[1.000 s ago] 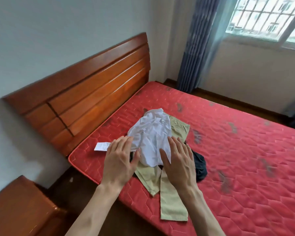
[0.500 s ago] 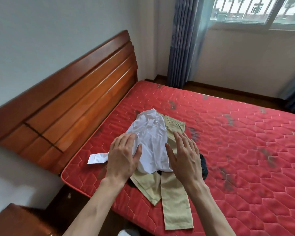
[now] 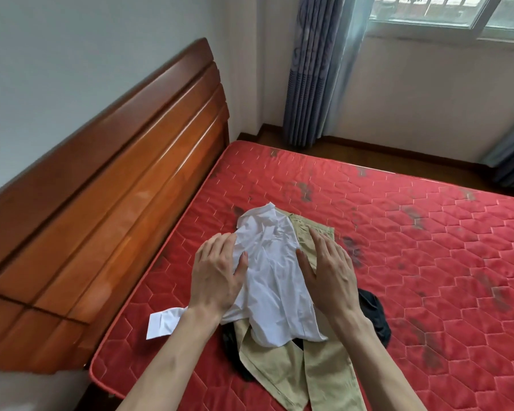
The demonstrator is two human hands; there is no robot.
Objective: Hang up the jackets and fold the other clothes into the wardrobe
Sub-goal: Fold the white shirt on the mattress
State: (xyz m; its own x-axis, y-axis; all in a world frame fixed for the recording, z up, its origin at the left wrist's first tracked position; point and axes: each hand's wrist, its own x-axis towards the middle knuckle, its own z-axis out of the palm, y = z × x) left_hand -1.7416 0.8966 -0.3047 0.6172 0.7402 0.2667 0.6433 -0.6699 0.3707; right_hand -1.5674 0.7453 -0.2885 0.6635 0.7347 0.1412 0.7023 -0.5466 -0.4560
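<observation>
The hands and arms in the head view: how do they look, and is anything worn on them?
Both the left hand and the right hand are bare: no gloves, rings or watch show. Both forearms are bare too, up to the bottom edge of the picture, so no sleeve is in view. The fingers are long and slim, with short nails.

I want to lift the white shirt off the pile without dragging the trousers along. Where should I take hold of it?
Probably at the collar end of the white shirt, its far edge, pinched from above at both shoulders. It lies crumpled on top of the khaki trousers, so lifting straight up should free it. The left hand and right hand lie flat at its sides.
</observation>
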